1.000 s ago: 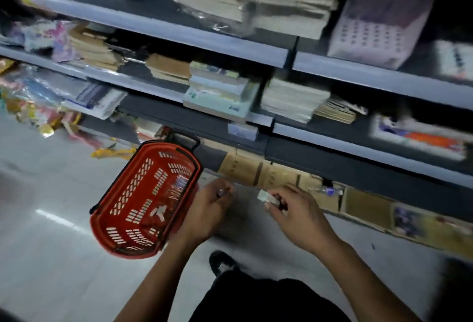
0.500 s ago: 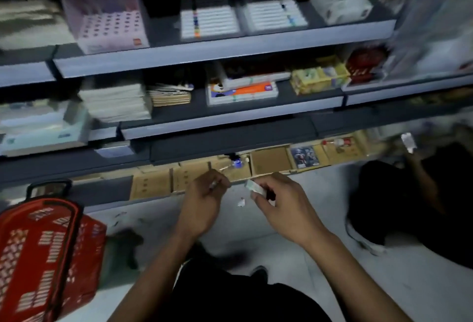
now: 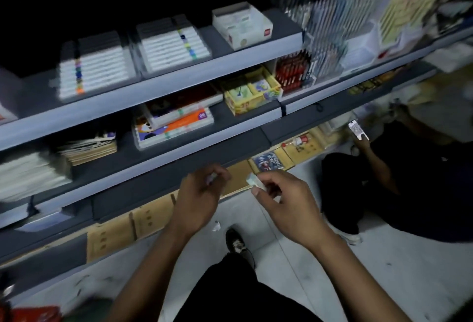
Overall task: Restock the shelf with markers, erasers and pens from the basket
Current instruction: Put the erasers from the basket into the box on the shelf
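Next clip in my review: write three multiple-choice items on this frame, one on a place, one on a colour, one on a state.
1. Where do the flat white marker trays lie?
A. top shelf in view
B. floor
C. basket

2. What colour is the basket?
A. blue
B. red
C. green

3. What is the right hand doing?
A. hanging idle
B. pressing flat on a shelf
C. pinching a small white item

Answers: 1 A, both trays sit on the highest shelf visible; 2 B, a red corner shows bottom left; 3 C, thumb and fingers close on the pale piece.
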`<state>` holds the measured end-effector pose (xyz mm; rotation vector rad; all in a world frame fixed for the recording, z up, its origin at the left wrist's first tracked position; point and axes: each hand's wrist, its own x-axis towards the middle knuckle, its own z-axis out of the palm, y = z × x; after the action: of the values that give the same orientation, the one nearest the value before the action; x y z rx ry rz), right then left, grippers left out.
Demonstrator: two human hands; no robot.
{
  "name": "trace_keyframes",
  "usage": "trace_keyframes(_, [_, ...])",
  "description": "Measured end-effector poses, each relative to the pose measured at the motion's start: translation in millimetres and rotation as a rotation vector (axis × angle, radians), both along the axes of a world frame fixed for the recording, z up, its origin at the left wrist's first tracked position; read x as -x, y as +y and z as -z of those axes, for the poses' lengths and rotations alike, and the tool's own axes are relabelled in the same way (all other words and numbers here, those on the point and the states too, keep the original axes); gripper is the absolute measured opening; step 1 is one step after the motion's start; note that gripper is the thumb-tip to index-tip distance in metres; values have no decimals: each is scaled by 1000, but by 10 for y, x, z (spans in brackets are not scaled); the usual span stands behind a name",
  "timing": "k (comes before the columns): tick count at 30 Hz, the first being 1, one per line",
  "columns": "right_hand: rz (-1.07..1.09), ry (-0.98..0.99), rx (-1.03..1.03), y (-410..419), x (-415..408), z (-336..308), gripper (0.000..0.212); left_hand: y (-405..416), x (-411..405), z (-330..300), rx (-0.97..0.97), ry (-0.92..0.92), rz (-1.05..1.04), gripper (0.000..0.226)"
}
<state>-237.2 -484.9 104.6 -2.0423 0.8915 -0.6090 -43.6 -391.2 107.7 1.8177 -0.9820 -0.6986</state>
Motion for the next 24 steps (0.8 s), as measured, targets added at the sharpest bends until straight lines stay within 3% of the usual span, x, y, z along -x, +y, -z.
trace_keyframes(6, [47, 7, 43, -777, -264, -258, 13, -878, -336, -90, 52, 86, 44, 24])
trace_keyframes(17, [72, -97, 46, -1777, -841, -543, 12, -1911, -923, -383, 208, -116, 13, 24])
trace_keyframes(24, [35, -168, -27, -2176, -1060, -538, 30, -2157, -937, -674, 250, -219, -63, 16])
